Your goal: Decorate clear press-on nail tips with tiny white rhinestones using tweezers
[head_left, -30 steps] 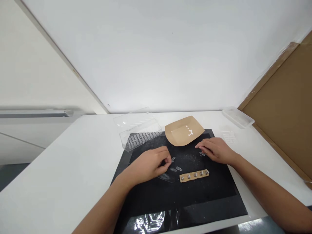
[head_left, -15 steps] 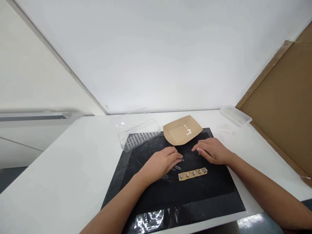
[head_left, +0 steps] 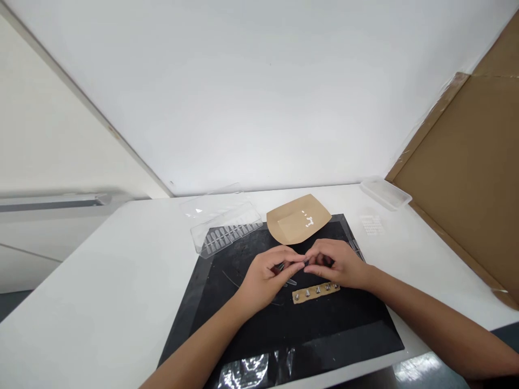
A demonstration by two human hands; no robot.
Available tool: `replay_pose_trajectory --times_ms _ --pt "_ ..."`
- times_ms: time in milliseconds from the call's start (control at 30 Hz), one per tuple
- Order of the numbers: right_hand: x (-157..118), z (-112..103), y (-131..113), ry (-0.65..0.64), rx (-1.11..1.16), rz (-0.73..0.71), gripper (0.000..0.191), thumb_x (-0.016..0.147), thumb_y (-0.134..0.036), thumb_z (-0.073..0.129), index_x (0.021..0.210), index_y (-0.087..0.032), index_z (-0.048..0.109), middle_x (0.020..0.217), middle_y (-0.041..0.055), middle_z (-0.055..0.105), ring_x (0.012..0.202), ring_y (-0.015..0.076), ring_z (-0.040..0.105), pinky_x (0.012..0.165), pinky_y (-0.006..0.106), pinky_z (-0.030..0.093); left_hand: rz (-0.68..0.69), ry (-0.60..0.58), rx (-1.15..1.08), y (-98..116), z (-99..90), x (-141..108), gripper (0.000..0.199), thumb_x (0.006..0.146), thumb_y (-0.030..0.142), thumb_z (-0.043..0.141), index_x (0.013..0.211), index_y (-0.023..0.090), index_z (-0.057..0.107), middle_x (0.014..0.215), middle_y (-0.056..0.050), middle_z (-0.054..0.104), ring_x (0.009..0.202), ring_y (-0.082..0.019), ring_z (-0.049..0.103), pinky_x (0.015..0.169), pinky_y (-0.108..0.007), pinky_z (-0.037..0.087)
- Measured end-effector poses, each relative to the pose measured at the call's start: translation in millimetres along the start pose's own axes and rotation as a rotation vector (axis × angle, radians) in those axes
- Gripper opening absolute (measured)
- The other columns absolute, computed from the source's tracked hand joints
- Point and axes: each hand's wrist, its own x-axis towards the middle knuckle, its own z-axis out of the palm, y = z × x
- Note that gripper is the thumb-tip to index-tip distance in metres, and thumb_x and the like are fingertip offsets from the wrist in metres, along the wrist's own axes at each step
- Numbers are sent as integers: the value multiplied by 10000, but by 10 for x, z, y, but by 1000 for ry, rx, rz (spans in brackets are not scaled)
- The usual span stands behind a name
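My left hand (head_left: 265, 278) and my right hand (head_left: 332, 265) meet above the black mat (head_left: 214, 302), their fingertips together on a small dark object (head_left: 305, 262), too small to name and partly hidden by my fingers. Just under my left fingers lie clear false nail tips (head_left: 290, 282). A cardboard strip with a row of metal studs (head_left: 315, 293) sits just below my right hand. Beyond my hands, a kraft paper tray (head_left: 298, 220) holds white bits. To its left, a clear plastic case of nail tips (head_left: 225, 233) rests on the mat's far edge.
The mat lies on a white table (head_left: 97, 281), whose edges run off at left and back. A clear plastic tray (head_left: 385, 193) and a printed transparent sheet (head_left: 372, 225) stand back right. A large cardboard sheet (head_left: 450, 162) leans on the right.
My hands have moved in from either side and now meet above the cardboard strip. The view has shifted slightly, so the mat and objects appear further left.
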Motion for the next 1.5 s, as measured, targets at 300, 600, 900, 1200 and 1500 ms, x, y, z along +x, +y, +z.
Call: replay_pose_trajectory --times_ms 300,600,900,1200,1500 --pt "0 124 -52 110 541 183 183 841 -384 879 889 -228 796 830 10 721 655 120 661 579 249 517 -113 18 -253 59 59 -25 299 884 472 809 820 180 826 786 -68 778 722 -184 711 648 -311 583" --pt "1 87 -52 52 620 292 247 876 -443 834 910 -210 757 844 7 693 668 113 650 600 246 530 27 35 -45 89 13 -17 249 970 416 719 908 194 815 890 -79 801 777 -197 733 662 -323 598" --pt "-15 -10 -59 195 399 418 288 927 -489 761 927 -208 696 796 19 744 670 150 717 604 261 556 315 93 787 -109 -218 66 283 1006 262 639 1274 204 708 1208 -123 706 1167 -304 577 1012 -477 555" --pt "-3 -22 -128 159 215 373 265 989 -476 685 896 -229 709 765 5 745 687 163 706 636 280 548 278 35 882 -189 -221 108 208 1042 219 566 1074 240 770 1183 -110 641 1120 -292 506 931 -420 560" --pt "-18 9 -76 339 187 331 260 984 -480 701 923 -227 698 962 28 752 615 126 697 543 255 472 357 -99 869 -37 -413 67 207 1042 235 553 998 226 755 1171 -100 558 1081 -270 512 921 -422 542"
